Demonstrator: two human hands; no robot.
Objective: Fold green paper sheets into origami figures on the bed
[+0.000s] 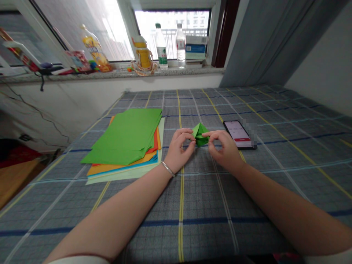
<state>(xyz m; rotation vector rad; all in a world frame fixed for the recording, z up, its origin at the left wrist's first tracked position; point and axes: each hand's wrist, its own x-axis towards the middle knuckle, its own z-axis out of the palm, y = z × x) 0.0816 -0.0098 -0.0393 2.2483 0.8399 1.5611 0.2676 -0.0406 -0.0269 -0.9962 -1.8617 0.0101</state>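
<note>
A small folded green paper (200, 129) with a pointed top stands between my hands on the checked cloth. My left hand (182, 146), with a silver bangle at the wrist, pinches its left edge between thumb and fingers. At its right side, my right hand (223, 148) has thumb and fingertips closed on the paper, the index finger lying across its front. The fingertips cover parts of the lower folds. Left of my hands lies a stack of coloured sheets, with green sheets (129, 134) on top and orange, blue and pale green ones underneath.
A phone (239, 135) with a lit screen lies just right of my right hand. The grey checked cloth (203, 205) covers the whole surface. On the windowsill (121, 73) beyond stand a yellow bottle (143, 53), clear bottles (161, 47) and a box (195, 47).
</note>
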